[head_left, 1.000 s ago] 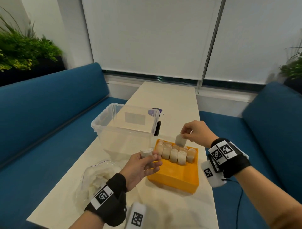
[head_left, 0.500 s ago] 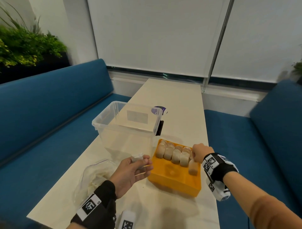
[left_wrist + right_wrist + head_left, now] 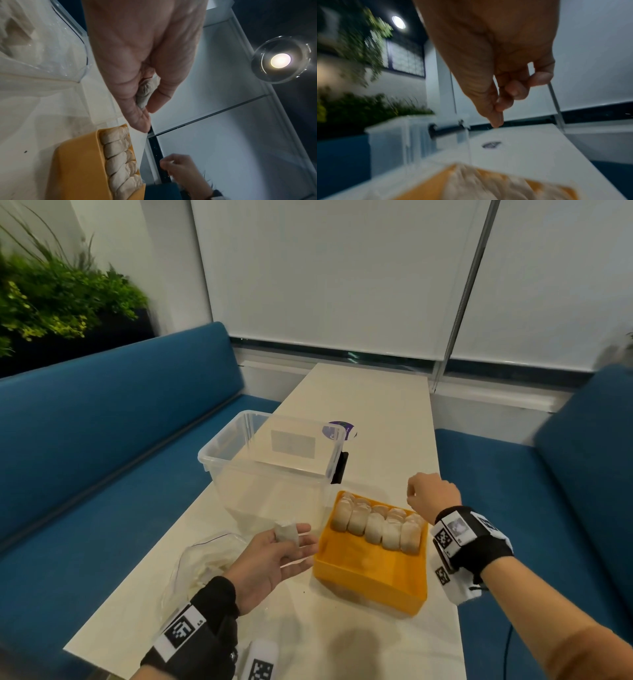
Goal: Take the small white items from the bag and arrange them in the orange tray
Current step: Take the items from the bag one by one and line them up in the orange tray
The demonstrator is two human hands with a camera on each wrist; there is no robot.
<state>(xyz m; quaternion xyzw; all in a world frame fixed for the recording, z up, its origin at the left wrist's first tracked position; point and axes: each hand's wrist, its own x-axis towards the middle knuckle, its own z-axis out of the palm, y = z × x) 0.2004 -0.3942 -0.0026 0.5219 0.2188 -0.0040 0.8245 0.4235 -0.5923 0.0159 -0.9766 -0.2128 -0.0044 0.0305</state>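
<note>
Our right wrist view smeared the orange tray [image 3: 426, 189] and small white items [image 3: 488, 186], cut off at the bottom. We couldn't read the purple sticker [image 3: 339, 430], and our left hand [image 3: 270, 559] hid part of the bag [image 3: 202, 563].

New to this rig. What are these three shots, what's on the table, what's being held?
No robot: a person with cameras strapped to head and both wrists. The wide shot is the head camera; the other two look along each hand. On the table are a clear bin, a plastic bag and an orange tray with a row of white items along its far side. The left hand pinches one small white item. The right hand hovers by the tray's far right corner, fingers curled, empty.
</note>
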